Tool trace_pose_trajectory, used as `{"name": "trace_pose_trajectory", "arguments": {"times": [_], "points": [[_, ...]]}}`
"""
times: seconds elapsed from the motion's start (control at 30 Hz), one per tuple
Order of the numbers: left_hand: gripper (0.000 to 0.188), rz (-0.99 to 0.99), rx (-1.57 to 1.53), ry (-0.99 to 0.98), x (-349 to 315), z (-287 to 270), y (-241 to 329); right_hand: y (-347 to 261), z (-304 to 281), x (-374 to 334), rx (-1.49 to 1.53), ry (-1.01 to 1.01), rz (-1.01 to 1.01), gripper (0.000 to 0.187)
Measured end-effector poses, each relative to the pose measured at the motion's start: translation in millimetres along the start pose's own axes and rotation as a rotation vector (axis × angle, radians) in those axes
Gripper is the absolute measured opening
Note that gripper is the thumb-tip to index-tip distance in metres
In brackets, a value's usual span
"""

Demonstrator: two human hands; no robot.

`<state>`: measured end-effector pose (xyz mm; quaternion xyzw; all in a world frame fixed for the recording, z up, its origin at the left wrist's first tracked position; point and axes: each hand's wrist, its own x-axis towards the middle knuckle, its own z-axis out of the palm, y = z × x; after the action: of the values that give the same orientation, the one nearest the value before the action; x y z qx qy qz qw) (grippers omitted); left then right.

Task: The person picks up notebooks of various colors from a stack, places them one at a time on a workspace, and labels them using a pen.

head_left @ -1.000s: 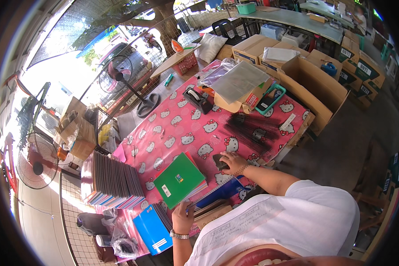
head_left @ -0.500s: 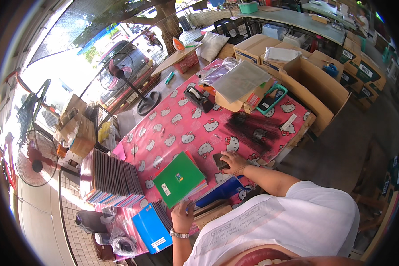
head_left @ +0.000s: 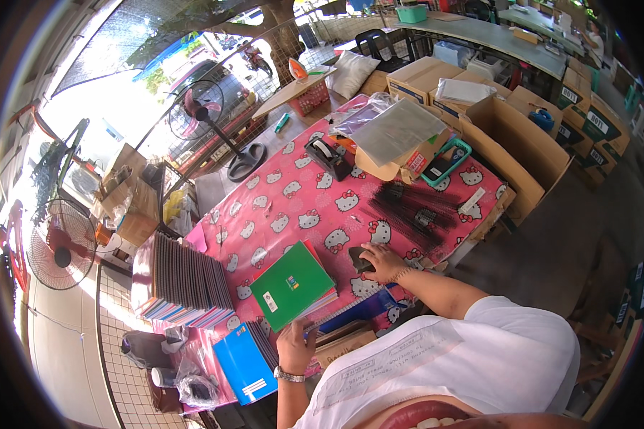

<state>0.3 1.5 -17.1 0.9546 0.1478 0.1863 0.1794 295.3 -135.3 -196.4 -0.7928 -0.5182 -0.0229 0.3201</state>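
Note:
A green notebook lies on a small pile of notebooks, with red and white edges showing beneath it. My left hand is at its near edge, fingers slightly bent and apart, fingertips by the cover; a metal watch is on that wrist. To the right of the pile, my right hand grips a small dark block resting on the table. Left of my left hand lies a blue notebook on top of other notebooks. Behind it rises a tall stack of notebooks.
The table has a pink cartoon-print cover. On it are a black tape dispenser, thin black strips, a teal tray and clear plastic sheets. Cardboard boxes stand along the right; a fan stands left.
The view has shifted slightly, so the far things sit a little more to the right. Both hands keep nearly the same places by the green notebook and the dark block.

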Motion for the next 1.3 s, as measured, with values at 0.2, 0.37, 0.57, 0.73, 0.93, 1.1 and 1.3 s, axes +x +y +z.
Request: {"name": "trace_pose_trajectory", "arguments": {"times": [0.2, 0.37, 0.57, 0.73, 0.93, 1.1, 1.3], "points": [[0.016, 0.061, 0.01, -0.031, 2.5, -6.8, 1.0, 1.8, 0.5, -0.5, 0.019, -0.011, 0.009, 0.059], [0.017, 0.098, -0.003, -0.045, 3.6, -10.7, -3.5, 0.0, 1.3, -0.3, 0.014, -0.005, 0.006, 0.058], [0.01, 0.013, -0.069, 0.034, 3.7, -9.0, 6.1, 1.3, 3.7, -0.8, 0.005, -0.005, 0.021, 0.058], [0.009, -0.081, -0.109, -0.024, -2.6, -7.7, -5.4, 3.2, 3.3, -0.5, 0.005, -0.006, 0.014, 0.058], [0.013, 0.107, -0.03, -0.034, 1.2, -14.2, -9.4, 0.3, 0.4, 0.1, 0.01, -0.027, 0.019, 0.06], [0.021, 0.006, -0.059, -0.013, -1.3, -10.9, -0.5, 1.5, 2.8, -1.0, 0.005, 0.017, -0.008, 0.057], [0.021, -0.046, -0.124, -0.012, -3.6, -5.6, -4.0, 5.9, 7.9, -1.4, -0.012, 0.047, -0.02, 0.057]]}}
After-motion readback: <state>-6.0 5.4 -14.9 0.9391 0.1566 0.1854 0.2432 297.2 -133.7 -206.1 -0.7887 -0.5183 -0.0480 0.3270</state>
